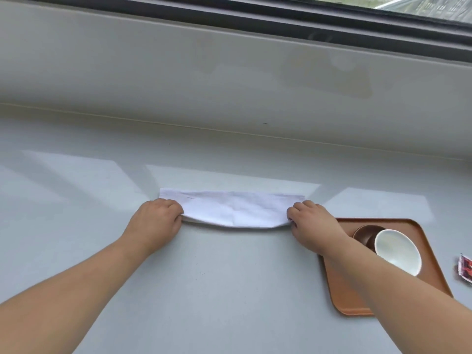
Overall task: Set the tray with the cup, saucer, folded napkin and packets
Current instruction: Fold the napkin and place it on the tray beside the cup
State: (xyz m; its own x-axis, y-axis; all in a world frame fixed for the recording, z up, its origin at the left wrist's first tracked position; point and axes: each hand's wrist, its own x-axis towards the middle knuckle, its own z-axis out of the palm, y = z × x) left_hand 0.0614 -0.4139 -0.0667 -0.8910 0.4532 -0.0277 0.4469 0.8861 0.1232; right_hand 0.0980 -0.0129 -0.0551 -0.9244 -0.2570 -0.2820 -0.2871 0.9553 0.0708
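Observation:
A white napkin [233,208] lies folded into a long strip on the pale counter, its near edge lifted a little. My left hand [155,219] pinches its left end and my right hand [310,223] pinches its right end. To the right sits an orange-brown tray [431,254] holding a brown saucer [364,233] with a white cup [397,250] on it. My right forearm crosses the tray's left side and hides part of it. A red and white packet [465,269] lies on the counter at the right edge of the view, only partly in view.
The pale grey counter [229,290] runs back to a low sill wall [204,80] under a dark window frame [281,19].

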